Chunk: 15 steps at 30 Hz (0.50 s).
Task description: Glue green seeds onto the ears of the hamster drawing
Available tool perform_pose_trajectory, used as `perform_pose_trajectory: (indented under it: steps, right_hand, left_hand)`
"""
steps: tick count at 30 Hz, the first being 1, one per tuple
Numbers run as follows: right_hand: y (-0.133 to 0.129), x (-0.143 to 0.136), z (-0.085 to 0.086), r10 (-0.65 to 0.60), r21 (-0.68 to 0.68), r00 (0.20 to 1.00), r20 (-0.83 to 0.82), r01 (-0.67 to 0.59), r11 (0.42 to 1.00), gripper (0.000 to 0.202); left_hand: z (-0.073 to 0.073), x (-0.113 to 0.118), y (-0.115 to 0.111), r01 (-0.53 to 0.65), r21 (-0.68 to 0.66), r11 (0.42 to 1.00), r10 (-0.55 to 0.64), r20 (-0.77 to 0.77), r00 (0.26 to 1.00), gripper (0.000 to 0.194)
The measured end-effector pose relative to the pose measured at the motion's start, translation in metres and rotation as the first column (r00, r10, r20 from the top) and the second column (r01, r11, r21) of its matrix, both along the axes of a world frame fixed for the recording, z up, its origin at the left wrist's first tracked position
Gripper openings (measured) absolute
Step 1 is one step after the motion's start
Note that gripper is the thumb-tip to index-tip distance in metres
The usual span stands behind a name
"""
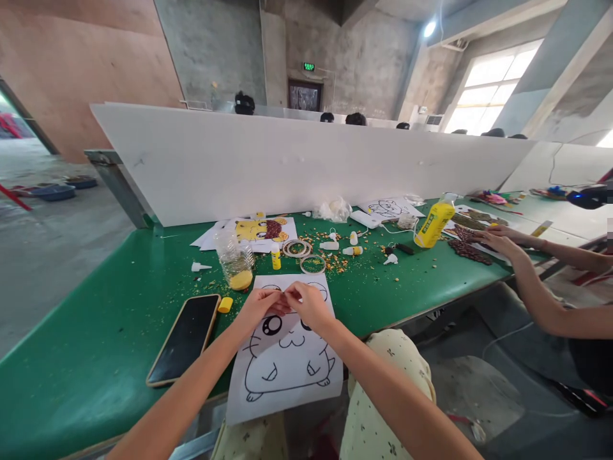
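Note:
A white sheet with a black outline drawing of a hamster (290,364) lies at the near edge of the green table, its lower part past the edge. Above its top half, my left hand (268,300) and my right hand (306,303) meet with the fingers pinched together. Whatever they hold between the fingertips is too small to make out. Close behind are a clear plastic jar (233,259) with yellow grains, a small yellow glue bottle (276,257) and tape rings (313,264). A yellow cap (225,305) rests left of the sheet.
A phone (184,340) lies on the green table (96,345) at left. Loose kernels, small bottles and a partly covered picture (265,231) are behind. A large yellow bottle (435,221) stands to the right, near another person's hands (502,241). A white board (287,166) borders the back.

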State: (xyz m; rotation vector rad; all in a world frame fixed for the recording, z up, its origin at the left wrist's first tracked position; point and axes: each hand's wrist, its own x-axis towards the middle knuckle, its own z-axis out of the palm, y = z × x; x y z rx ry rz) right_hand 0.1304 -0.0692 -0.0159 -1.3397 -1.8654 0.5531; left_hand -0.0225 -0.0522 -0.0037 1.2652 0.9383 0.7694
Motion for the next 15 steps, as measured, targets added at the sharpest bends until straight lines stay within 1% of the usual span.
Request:
perform_pose_trajectory:
  steps: [3, 8, 15]
  right_hand:
    - [-0.0003, -0.0006, -0.0004, -0.017, 0.020, 0.997, 0.074, 0.015, 1.000, 0.012]
    - [0.0005, -0.0042, -0.0050, -0.060, 0.046, 0.979, 0.194, 0.051, 0.998, 0.023]
    - [0.0008, -0.0076, -0.0080, -0.084, 0.058, 0.956, 0.280, 0.071, 0.996, 0.028]
  left_hand:
    - [-0.0039, 0.0020, 0.0001, -0.022, -0.019, 1.000, 0.022, 0.030, 0.999, 0.028]
    - [-0.0087, 0.0051, 0.0008, -0.027, -0.036, 0.999, 0.030, 0.085, 0.996, 0.028]
    - [-0.0102, 0.0078, -0.0002, -0.037, -0.035, 0.999, 0.041, 0.115, 0.993, 0.028]
